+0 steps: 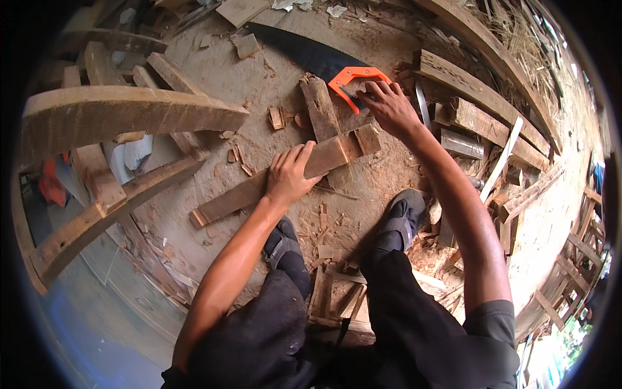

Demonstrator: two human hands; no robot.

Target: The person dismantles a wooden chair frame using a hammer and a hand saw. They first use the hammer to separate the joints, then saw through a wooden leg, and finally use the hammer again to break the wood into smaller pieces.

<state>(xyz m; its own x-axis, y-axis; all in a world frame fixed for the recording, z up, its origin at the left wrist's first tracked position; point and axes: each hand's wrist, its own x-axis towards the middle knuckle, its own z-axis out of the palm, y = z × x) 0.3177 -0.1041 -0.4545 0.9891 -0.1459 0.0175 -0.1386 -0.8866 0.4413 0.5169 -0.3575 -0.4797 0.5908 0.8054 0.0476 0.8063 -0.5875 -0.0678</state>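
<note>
Steadying the wooden plank (233,200) across a weathered block (319,107) mid-scene: left hand (291,174) clamped on it. Right hand (391,109), well apart, is at the orange handle (355,70) of the handsaw (301,50) on the far side; can't tell if it's gripping. Looks partway to me: notch (352,146) near the right end seems cut, blade's off the plank, what's left isn't clear.

A curved wooden frame (136,109) fills the left side as timber (453,73) lies piled at right; between them, wood chips (277,118) and offcuts (245,46) litter a dusty floor (217,74).
</note>
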